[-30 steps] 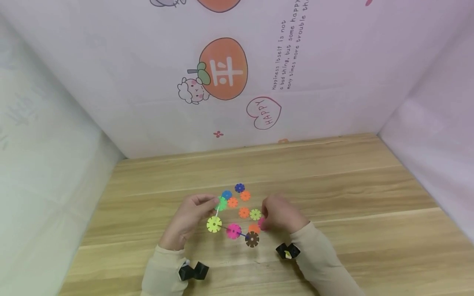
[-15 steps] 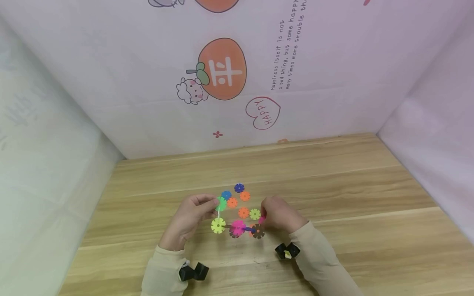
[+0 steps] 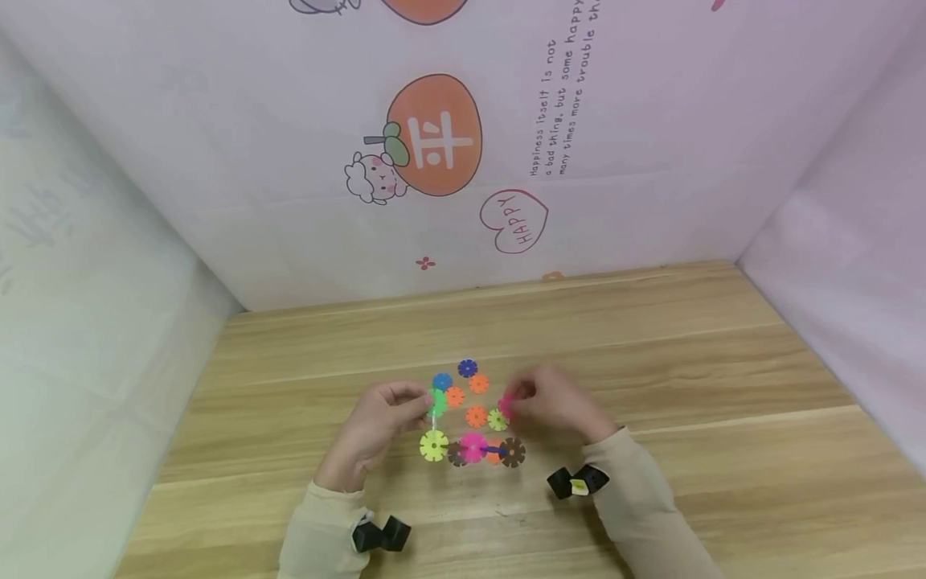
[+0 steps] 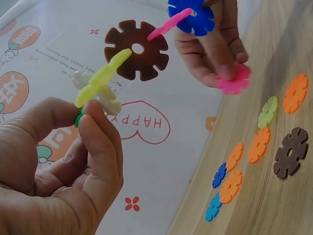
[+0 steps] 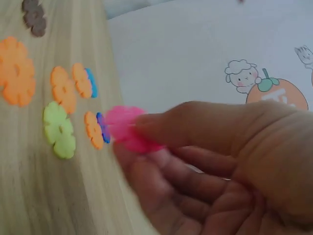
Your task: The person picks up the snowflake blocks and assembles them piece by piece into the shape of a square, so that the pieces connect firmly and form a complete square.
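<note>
A chain of interlocked, notched, round plastic discs (image 4: 152, 53) is held raised over the wooden desk (image 3: 651, 354), its green end pinched between the thumb and fingers of the left hand (image 3: 372, 426). The right hand (image 3: 557, 402) pinches a loose bright-pink notched plastic disc (image 5: 123, 128), apart from the chain. Holding that disc lightly by its rim, slots bare, seems wise; any slotting probably wants discs crosswise, notch to notch, pushed straight while the left hand steadies the chain. Farther out, loose orange notched plastic discs (image 4: 254, 152) lie flat on the desk
</note>
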The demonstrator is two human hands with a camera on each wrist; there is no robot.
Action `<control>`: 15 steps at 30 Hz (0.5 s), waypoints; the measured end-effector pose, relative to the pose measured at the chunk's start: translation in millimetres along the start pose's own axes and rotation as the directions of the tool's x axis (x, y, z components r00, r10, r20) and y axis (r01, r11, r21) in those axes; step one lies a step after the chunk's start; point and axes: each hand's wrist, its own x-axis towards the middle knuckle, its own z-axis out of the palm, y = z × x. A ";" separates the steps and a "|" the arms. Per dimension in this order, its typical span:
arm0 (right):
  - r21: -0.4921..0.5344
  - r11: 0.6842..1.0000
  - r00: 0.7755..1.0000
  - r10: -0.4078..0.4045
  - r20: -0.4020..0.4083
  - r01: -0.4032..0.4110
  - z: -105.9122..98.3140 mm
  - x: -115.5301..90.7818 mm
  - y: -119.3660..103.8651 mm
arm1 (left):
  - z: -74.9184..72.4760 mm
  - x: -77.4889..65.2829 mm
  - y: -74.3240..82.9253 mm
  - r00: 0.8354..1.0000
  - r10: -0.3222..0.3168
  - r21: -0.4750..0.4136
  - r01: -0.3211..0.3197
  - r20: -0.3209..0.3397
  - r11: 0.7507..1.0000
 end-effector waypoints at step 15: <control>0.407 0.910 0.993 -0.039 -0.111 0.082 -5.5 -0.7 -13.4 | 10.9 -0.6 -0.6 0.996 0.004 -0.018 -0.003 0.085 1.000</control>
